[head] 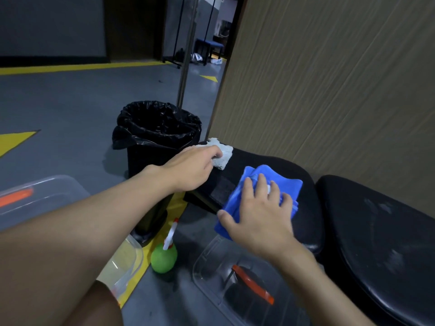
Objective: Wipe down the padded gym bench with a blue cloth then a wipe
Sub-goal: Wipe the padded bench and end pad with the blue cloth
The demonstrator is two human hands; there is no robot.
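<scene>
A person's right hand (261, 208) presses flat, fingers spread, on a folded blue cloth (266, 187) at the near edge of the padded gym bench (303, 208), the palm bearing down so the fabric meets the black vinyl. The cloth's near corner hangs off that edge. The left hand (195, 168) reaches to the bench's far end, fingers curled onto a white wipe (222, 152) lying at the far corner; it appears to be pinching it, apparently readying the second pass, though how firm the hold is cannot be told.

A second black pad (381, 243), to the right and scuffed with pale marks, looks not yet cleaned (a judgement from its dull streaks).

A wood-grain wall panel (329, 78) runs close along the bench's far side, leaving little room for a sweeping stroke there. A bin lined with a black bag (157, 128) stands just beyond the bench's far end, handy for the spent wipe. On the floor below the near edge sit a green spray bottle (164, 257) and clear plastic tubs (235, 283) with orange clips, close enough to be knocked by a dropped cloth or a careless elbow.
</scene>
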